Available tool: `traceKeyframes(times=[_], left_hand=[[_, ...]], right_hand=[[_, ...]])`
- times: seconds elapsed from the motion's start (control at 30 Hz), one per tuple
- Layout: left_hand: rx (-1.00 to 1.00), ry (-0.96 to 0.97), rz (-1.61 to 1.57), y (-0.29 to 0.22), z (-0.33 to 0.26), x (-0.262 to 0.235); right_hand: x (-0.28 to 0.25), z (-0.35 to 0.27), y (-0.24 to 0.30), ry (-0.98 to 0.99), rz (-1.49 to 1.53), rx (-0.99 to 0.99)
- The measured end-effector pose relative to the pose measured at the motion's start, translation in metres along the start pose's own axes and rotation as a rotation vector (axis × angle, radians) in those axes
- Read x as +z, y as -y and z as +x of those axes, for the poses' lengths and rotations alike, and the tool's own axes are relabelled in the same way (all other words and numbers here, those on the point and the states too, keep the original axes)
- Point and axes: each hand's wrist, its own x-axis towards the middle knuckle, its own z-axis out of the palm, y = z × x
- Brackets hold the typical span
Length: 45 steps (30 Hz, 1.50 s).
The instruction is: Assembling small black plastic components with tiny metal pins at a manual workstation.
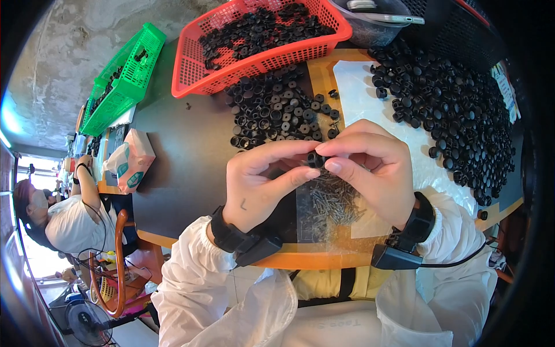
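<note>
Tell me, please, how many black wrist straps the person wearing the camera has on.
2: the left strap around the left wrist, the right strap around the right wrist.

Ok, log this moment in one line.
left hand, right hand: pinching small black part | beneath: metal fasteners | beyond: red basket | right: heaped black caps

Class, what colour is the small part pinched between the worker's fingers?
The small part is black; the head view, the only one here, shows it best.
</note>
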Motion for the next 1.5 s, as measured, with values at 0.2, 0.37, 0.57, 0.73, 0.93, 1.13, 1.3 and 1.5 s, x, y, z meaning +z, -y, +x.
traceKeyframes(times=[0.2,0.37,0.57,0.73,0.93,1.13,1.3,1.5], left_hand=[[0.137,0.038,0.154,-0.002,0.005,-0.005],[0.261,0.035,0.276,0.002,0.005,-0.006],[0.437,0.092,0.418,0.003,0.007,-0.007],[0.614,0.096,0.499,0.005,0.008,-0.006],[0.764,0.086,0.670,0.002,0.010,-0.003],[0.715,0.063,0.717,-0.003,0.006,-0.007],[0.673,0.053,0.650,-0.002,0.007,-0.008],[0.679,0.046,0.658,0.001,0.008,-0.007]], right_hand=[[-0.001,0.002,0.002,0.052,0.146,0.211],[0.001,0.008,0.003,0.214,0.342,0.259],[-0.002,0.004,0.004,0.251,0.532,0.359],[0.001,0.002,0.004,0.241,0.439,0.390],[-0.002,-0.004,0.000,0.263,0.397,0.355],[0.004,-0.003,0.002,0.235,0.369,0.359],[0.001,-0.001,-0.004,0.291,0.541,0.399],[-0.001,0.000,-0.004,0.303,0.582,0.437]])
